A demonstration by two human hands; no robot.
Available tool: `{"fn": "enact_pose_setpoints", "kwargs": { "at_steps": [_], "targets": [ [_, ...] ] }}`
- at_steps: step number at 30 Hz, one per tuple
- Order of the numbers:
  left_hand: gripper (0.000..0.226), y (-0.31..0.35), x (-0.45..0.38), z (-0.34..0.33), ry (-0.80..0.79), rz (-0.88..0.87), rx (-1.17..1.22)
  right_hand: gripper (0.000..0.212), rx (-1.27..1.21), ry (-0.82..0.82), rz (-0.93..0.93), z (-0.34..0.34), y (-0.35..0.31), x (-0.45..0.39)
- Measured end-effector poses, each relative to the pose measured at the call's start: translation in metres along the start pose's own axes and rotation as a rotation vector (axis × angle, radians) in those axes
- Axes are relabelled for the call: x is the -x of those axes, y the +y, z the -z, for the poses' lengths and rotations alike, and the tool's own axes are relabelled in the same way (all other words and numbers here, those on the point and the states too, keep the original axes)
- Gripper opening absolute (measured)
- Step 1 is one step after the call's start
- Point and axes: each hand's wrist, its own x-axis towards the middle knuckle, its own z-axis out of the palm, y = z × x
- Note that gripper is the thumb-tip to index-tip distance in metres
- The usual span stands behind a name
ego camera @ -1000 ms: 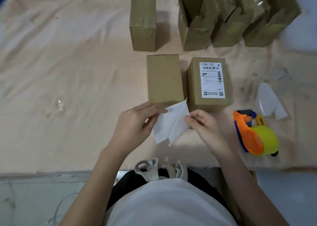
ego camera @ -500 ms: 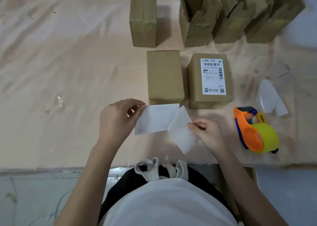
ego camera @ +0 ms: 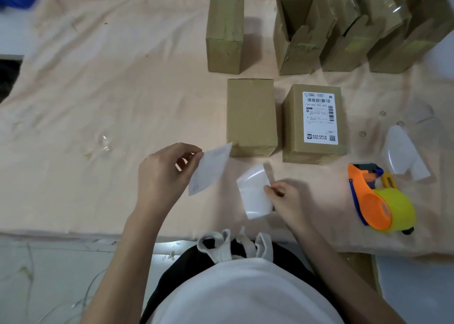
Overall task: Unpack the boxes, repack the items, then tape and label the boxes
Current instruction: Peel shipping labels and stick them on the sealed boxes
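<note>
Brown cardboard tells most of the story. Two closed boxes sit side by side on the cloth-covered table: the right-hand box already carries a printed shipping label, while the plain box to its left has a bare top. A third closed box stands farther back, also without a label on the faces that show. Beyond it, a row of open boxes waits with flaps up; whether anything is inside them cannot be told.

Both hands are busy in front of the plain box. The left hand pinches a peeled label by its edge, held up off the table and just short of that box. The right hand pinches the glossy backing sheet, fully apart from the label. More spent backing lies at the right, near the orange and yellow tape dispenser, which rests untouched.

By my reading, one box is finished, the plain one looks sealed and is about to get its label, and the back box likely needs one too. The open boxes appear to need closing, taping and labelling, so a good half of the work seems to remain.
</note>
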Motion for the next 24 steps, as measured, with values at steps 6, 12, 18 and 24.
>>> {"fn": "enact_pose_setpoints", "kwargs": {
  "at_steps": [6, 12, 18, 24],
  "targets": [
    [0.02, -0.004, 0.005, 0.005, 0.005, -0.015, -0.003, 0.026, 0.117, 0.023, 0.021, -0.011, 0.01, -0.004],
    [0.027, -0.003, 0.006, 0.003, -0.023, -0.04, 0.015, 0.019, 0.709, 0.135, 0.216, 0.004, 0.012, 0.006],
    [0.027, 0.006, 0.004, -0.006, -0.06, -0.085, 0.04, 0.018, 0.798, 0.122, 0.203, 0.005, -0.007, 0.013],
    [0.025, 0.017, 0.007, -0.019, -0.087, -0.194, 0.055, 0.028, 0.17, -0.013, 0.112, 0.009, -0.042, 0.022]
  ]
}}
